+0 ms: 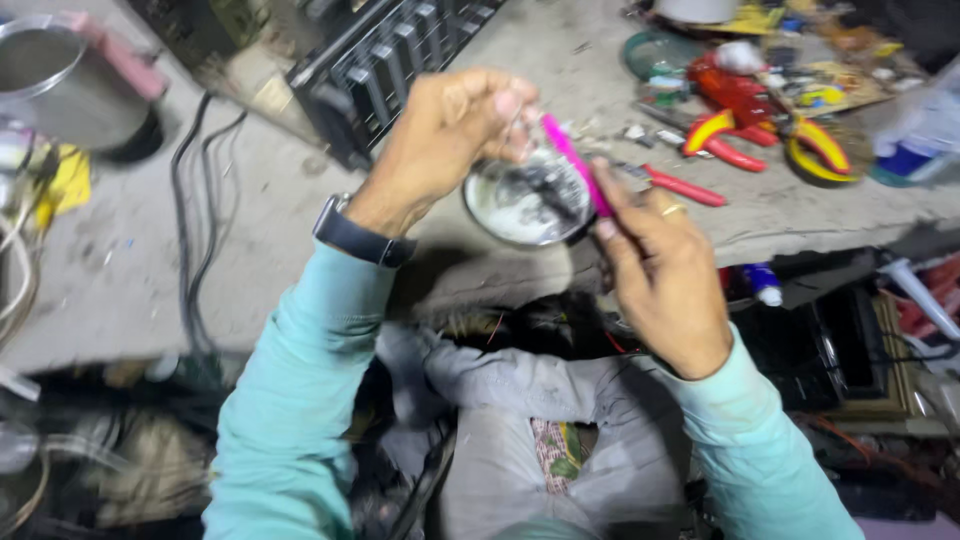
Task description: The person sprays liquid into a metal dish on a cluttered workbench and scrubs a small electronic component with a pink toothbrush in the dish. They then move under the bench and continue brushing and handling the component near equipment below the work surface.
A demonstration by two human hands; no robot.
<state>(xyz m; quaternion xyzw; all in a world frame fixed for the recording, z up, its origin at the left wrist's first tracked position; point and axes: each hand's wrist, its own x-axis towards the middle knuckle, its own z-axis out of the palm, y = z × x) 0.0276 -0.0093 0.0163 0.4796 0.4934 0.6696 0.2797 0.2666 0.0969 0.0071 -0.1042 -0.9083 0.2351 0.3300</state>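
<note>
Two things sit in your fingers: a small round tin and a slim pink brush. The tin is shiny metal at the rim, smeared inside with pale grey-white paste and a dark patch. Your left hand is curled over its upper edge, fingers pinching the rim, a dark smooth watch at the wrist. Your right hand, with a yellow ring, is closed around the brush's glossy plastic handle, thumb and forefinger pressing it; the brush slants up-left across the tin, just above your right fingertips. Beyond your right fingers, on the rough, dusty grey desk, lie red-handled pliers. Past your left fingers stands a black ribbed metal block.
</note>
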